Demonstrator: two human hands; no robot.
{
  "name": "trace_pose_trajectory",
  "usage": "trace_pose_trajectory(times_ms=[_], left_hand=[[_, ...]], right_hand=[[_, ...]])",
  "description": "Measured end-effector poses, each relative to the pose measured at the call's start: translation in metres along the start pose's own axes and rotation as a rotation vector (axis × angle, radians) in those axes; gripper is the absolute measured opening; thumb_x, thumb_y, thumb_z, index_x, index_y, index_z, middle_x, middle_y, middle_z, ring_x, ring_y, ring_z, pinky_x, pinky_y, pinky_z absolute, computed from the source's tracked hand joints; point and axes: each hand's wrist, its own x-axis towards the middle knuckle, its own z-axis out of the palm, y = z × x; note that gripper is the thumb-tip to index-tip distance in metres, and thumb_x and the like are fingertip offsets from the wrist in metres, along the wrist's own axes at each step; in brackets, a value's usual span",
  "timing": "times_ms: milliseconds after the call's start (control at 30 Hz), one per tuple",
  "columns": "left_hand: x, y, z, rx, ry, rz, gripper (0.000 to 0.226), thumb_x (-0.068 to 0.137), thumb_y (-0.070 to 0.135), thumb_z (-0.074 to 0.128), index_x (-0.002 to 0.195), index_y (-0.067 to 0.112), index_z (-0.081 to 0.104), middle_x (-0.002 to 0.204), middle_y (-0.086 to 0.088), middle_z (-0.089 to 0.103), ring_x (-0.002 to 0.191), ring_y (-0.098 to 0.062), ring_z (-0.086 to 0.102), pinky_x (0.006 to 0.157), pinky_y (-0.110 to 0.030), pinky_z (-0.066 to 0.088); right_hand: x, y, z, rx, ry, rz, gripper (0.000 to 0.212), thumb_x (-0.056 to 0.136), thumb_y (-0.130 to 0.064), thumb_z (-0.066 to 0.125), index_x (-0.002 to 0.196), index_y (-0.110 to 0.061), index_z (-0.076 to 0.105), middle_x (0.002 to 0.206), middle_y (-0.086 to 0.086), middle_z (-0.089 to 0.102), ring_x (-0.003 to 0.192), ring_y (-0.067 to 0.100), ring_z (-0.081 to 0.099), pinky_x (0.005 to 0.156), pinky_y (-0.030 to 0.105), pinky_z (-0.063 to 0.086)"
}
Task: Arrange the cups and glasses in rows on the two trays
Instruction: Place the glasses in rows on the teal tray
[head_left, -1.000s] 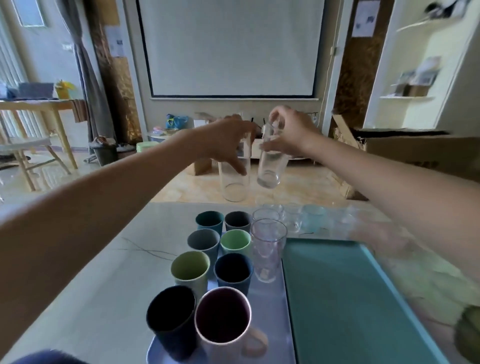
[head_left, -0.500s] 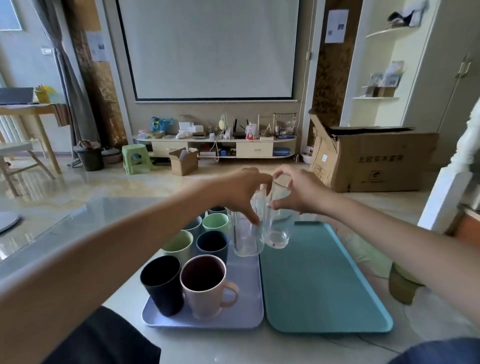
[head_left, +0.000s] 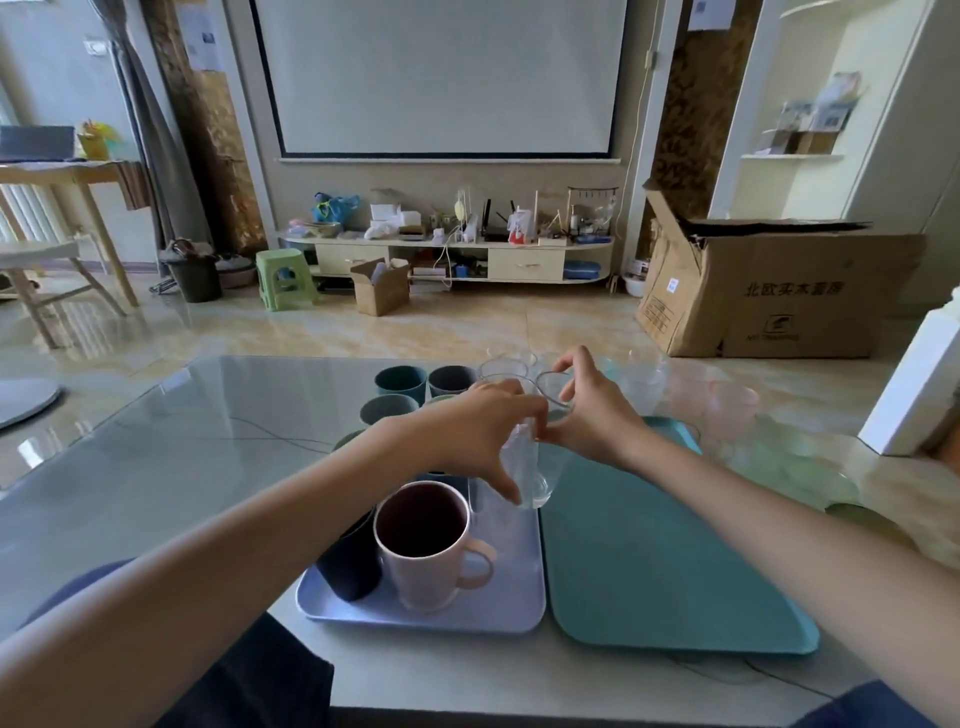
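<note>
Clear smooth glass (head_left: 525, 470) pinched by left hand (head_left: 480, 428), over lavender tray (head_left: 511, 597).

Clear glasses (head_left: 531, 467) upright over lavender tray (head_left: 498, 603), teal tray (head_left: 670, 566) beside

The tray (head_left: 514, 608) under my left hand is pale lavender, the tray (head_left: 675, 571) beside it a flat teal. On the lavender one, the mug (head_left: 431, 551) is pink outside and dark plum inside, and the cup (head_left: 348, 566) next to it is navy, nearly black. Further back stand a teal cup (head_left: 400, 383), a charcoal cup (head_left: 451, 381) and a grey-blue cup (head_left: 387, 410). The glass (head_left: 530, 467) is clear (colourless all through). The tabletop (head_left: 171, 441) is greyish, glossy, with thin dark veins.
</note>
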Motion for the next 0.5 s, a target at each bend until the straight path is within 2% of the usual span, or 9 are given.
trace_pose_trajectory(times_ms=[100, 200, 367, 500], left_hand=[[-0.001, -0.004, 0.005, -0.017, -0.007, 0.003, 0.064, 0.057, 0.039, 0.085, 0.109, 0.027, 0.051, 0.109, -0.002, 0.048, 0.103, -0.022, 0.046, 0.093, -0.04, 0.042], [-0.003, -0.004, 0.01, -0.018, -0.022, 0.014, 0.064, 0.058, 0.04, 0.085, 0.111, 0.028, 0.051, 0.11, -0.002, 0.048, 0.104, -0.023, 0.046, 0.093, -0.042, 0.041], [-0.005, -0.003, 0.021, -0.035, -0.06, 0.024, 0.067, 0.059, 0.039, 0.084, 0.116, 0.027, 0.05, 0.112, -0.004, 0.047, 0.106, -0.024, 0.044, 0.094, -0.044, 0.041], [-0.006, -0.006, 0.026, -0.053, -0.081, 0.019, 0.066, 0.06, 0.036, 0.085, 0.115, 0.026, 0.049, 0.11, -0.003, 0.046, 0.105, -0.023, 0.044, 0.091, -0.045, 0.043]], right_hand=[[0.005, 0.003, 0.012, 0.02, -0.017, -0.012, 0.067, 0.068, -0.028, 0.08, 0.115, -0.016, 0.034, 0.087, 0.004, 0.051, 0.076, 0.022, 0.053, 0.069, 0.036, 0.046], [0.009, 0.009, 0.026, 0.007, -0.031, -0.052, 0.067, 0.066, -0.025, 0.08, 0.116, -0.015, 0.035, 0.087, 0.008, 0.053, 0.077, 0.025, 0.053, 0.063, 0.035, 0.043], [0.012, 0.018, 0.04, -0.028, -0.06, -0.082, 0.069, 0.067, -0.02, 0.078, 0.123, -0.013, 0.038, 0.095, 0.008, 0.044, 0.076, 0.013, 0.041, 0.055, 0.015, 0.027], [0.013, 0.025, 0.05, -0.036, -0.081, -0.132, 0.068, 0.067, -0.021, 0.078, 0.123, -0.014, 0.042, 0.104, 0.013, 0.044, 0.086, 0.016, 0.041, 0.057, 0.008, 0.029]])
